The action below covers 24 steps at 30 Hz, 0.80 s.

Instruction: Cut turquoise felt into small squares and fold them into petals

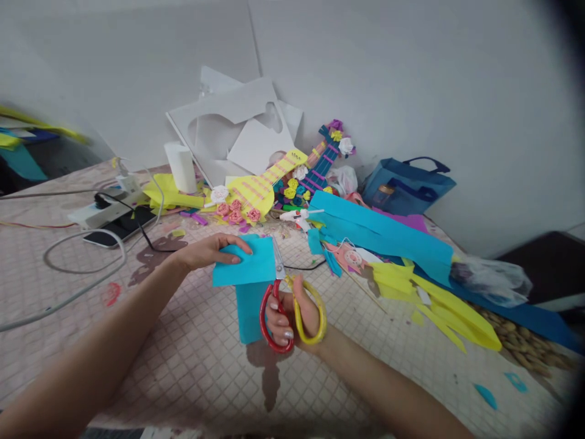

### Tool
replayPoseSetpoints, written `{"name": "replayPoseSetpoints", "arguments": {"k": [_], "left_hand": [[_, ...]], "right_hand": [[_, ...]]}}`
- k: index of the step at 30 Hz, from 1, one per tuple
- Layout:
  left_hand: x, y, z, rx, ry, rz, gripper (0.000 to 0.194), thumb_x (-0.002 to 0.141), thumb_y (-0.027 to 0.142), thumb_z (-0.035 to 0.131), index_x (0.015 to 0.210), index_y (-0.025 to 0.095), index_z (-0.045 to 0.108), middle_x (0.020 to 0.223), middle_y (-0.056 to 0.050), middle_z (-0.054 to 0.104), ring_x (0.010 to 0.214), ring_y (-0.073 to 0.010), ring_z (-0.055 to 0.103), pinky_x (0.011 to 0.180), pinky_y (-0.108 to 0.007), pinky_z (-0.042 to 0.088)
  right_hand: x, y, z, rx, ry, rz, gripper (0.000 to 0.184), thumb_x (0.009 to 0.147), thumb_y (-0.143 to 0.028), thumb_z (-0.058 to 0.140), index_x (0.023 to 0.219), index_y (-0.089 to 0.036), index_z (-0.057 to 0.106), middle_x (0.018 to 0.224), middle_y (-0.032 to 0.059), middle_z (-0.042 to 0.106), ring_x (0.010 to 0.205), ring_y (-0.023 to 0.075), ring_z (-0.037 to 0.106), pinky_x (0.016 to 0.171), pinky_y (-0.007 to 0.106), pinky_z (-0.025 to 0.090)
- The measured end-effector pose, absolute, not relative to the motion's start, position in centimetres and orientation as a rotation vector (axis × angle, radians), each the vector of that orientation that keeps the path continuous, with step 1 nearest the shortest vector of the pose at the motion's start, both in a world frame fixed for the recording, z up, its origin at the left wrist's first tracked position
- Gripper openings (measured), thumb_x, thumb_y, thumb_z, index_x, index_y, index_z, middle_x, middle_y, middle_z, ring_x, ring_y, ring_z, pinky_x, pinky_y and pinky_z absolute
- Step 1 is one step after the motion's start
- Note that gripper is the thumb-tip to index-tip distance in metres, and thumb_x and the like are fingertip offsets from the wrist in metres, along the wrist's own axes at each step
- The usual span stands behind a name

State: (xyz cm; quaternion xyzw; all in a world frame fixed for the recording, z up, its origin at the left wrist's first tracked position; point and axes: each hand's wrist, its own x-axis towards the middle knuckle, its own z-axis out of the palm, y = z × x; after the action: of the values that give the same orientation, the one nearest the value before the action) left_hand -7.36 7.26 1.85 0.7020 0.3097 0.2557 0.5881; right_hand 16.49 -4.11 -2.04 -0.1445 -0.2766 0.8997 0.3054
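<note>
My left hand (218, 250) grips a piece of turquoise paper (251, 263), thumb and fingers closed over its left part. In my right hand (287, 314) is a pair of scissors (277, 265) with one red and one yellow handle, my fingers through the loops. The scissors' blades point away from me and lie along the paper's right edge; whether they have paper between them I cannot tell. Below the held piece hangs or lies another turquoise strip (251, 317); its join to the upper piece is hidden.
Behind my hands lie a yellow paper guitar (258, 189) with pink flowers, a blue one (322, 164), and a white glue gun (297, 216). Turquoise paper (384, 231) and yellow paper (439, 299) spread rightward. At left are a power strip (107, 207), a phone (119, 227) and cables.
</note>
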Motion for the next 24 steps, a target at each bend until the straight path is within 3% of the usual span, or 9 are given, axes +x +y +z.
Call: {"name": "replayPoseSetpoints", "arguments": {"k": [12, 17, 20, 24], "left_hand": [[-7.5, 7.6, 1.5, 1.661, 0.738, 0.597, 0.027, 0.067, 0.028, 0.075, 0.093, 0.019, 0.071, 0.095, -0.006, 0.068, 0.082, -0.0174, 0.06, 0.07, -0.024, 0.047], [-8.0, 7.8, 1.3, 1.685, 0.77, 0.604, 0.027, 0.068, 0.028, 0.075, 0.093, 0.02, 0.07, 0.095, -0.005, 0.068, 0.084, -0.0172, 0.059, 0.072, -0.025, 0.047], [-7.9, 7.7, 1.4, 1.622, 0.792, 0.646, 0.027, 0.068, 0.028, 0.075, 0.093, 0.019, 0.07, 0.096, -0.005, 0.067, 0.082, -0.0164, 0.06, 0.07, -0.024, 0.048], [-7.6, 7.6, 1.1, 1.4, 0.799, 0.728, 0.029, 0.071, 0.029, 0.073, 0.098, 0.022, 0.068, 0.092, -0.004, 0.068, 0.072, -0.0142, 0.061, 0.063, -0.023, 0.049]], "right_hand": [[16.7, -3.8, -2.2, -0.343, -0.706, 2.424, 0.067, 0.071, -0.084, 0.022, 0.069, -0.019, 0.042, 0.045, -0.0092, 0.032, 0.031, 0.0047, 0.023, 0.033, 0.018, 0.023], [17.4, -2.6, -2.3, -0.535, -0.928, 2.224, 0.065, 0.068, -0.085, 0.03, 0.068, -0.021, 0.041, 0.044, -0.0098, 0.033, 0.03, 0.0052, 0.025, 0.032, 0.019, 0.025], [19.2, -1.0, -1.5, -0.986, -1.288, 1.724, 0.062, 0.067, -0.083, 0.037, 0.07, -0.021, 0.044, 0.045, -0.0083, 0.037, 0.032, 0.0074, 0.032, 0.037, 0.021, 0.027], [22.8, 1.1, 0.0, -1.76, -1.845, 0.482, 0.045, 0.069, -0.063, 0.06, 0.081, -0.02, 0.056, 0.066, 0.0048, 0.061, 0.063, 0.0198, 0.058, 0.058, 0.029, 0.038]]}}
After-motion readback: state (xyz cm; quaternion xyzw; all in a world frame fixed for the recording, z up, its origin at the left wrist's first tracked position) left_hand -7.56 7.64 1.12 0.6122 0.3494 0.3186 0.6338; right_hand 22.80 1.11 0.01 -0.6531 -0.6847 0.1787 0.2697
